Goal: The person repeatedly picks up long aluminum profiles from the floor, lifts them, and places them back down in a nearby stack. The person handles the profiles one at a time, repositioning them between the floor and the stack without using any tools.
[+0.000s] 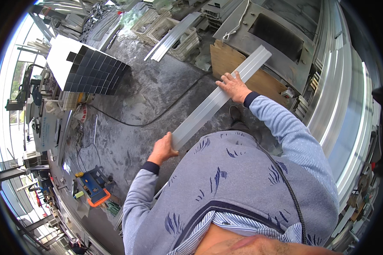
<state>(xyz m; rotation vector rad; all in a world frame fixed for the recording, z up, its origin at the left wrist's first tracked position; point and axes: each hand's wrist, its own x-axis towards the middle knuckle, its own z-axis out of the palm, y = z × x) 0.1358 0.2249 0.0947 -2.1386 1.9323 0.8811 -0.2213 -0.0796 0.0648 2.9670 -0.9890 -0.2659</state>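
Observation:
I hold a long pale aluminium profile (217, 100) slanted in front of my chest, its far end up near a grey metal machine (281, 40). My left hand (163, 148) grips the near end of the profile. My right hand (234, 87) lies on top of it further along, fingers spread over its upper face. Both sleeves are striped blue, and my grey patterned vest fills the lower middle of the view.
A black cable (149, 121) runs across the dusty concrete floor. A stack of dark square tubes (95, 70) lies at the upper left. White crates and metal strips (174, 34) sit at the top. Long metal profiles (344, 93) line the right side. Blue and orange tools (93, 191) lie at the lower left.

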